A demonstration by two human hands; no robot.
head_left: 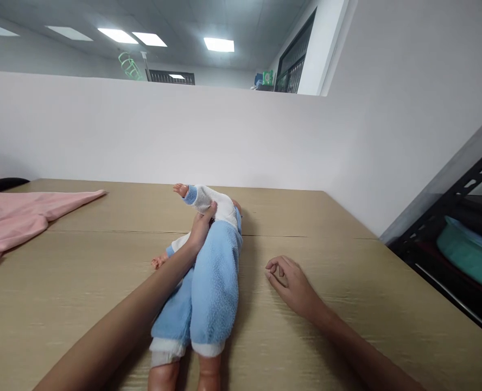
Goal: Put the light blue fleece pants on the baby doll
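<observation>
A doll (215, 277) in a fuzzy light-blue and white outfit lies on its side on the wooden table, legs toward me. Its head is mostly hidden behind the shoulder. One doll arm sticks up to the left, the other rests on the tabletop under my forearm. My left hand (202, 225) is closed around the doll's torso at the white top, thumb showing on the front; the other fingers are largely hidden. To the right of the doll, apart from it, my right hand (292, 282) rests at the tabletop, fingers loosely curled, thumb apart, nothing in it.
Pink cloth (17, 222) lies on the table's left side, with a black and red item (2, 184) behind it. A white partition (163, 130) rises at the back. On the right, a black metal shelf (440, 217) holds a teal basin (473, 255).
</observation>
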